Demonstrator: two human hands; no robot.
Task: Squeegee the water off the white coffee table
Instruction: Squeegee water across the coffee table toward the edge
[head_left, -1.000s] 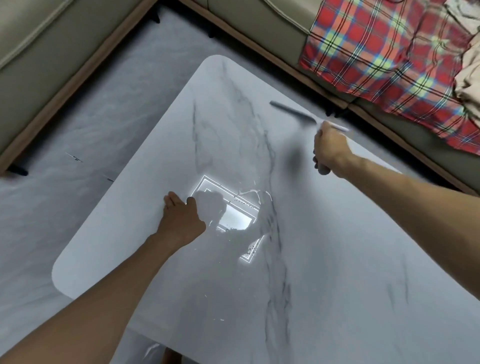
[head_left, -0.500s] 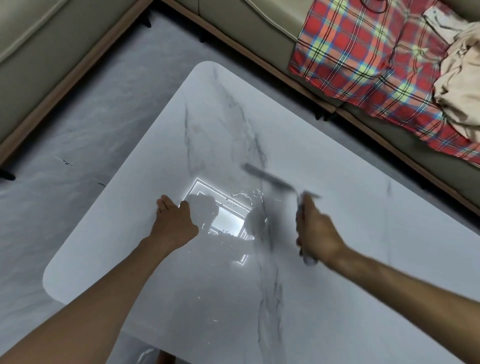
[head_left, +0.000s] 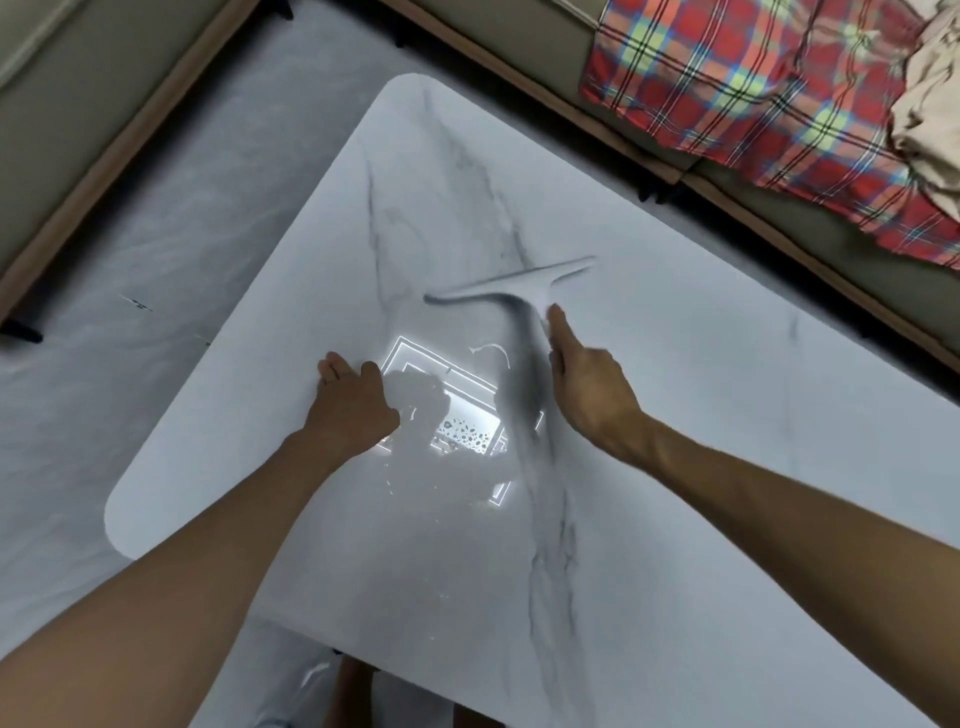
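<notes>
The white marble-veined coffee table (head_left: 701, 415) fills the middle of the view. A grey T-shaped squeegee (head_left: 511, 286) lies blurred on its middle, blade across and handle running back to me. My right hand (head_left: 589, 395) grips the handle, with the index finger stretched along it. My left hand (head_left: 353, 400) rests on the tabletop to the left of a bright lamp reflection. Water droplets (head_left: 465, 431) and a thin wet streak (head_left: 491, 351) show inside that reflection, between my two hands.
A beige sofa (head_left: 519, 36) with a wooden base wraps round the far and left sides. A red plaid blanket (head_left: 753, 104) and a beige cloth (head_left: 930, 114) lie on it at the top right. Grey marble floor (head_left: 182, 234) shows left of the table.
My right hand pulled the squeegee from the table's far edge to the middle, beside the lamp reflection, and the blade has turned. My left hand stayed where it was on the tabletop.
</notes>
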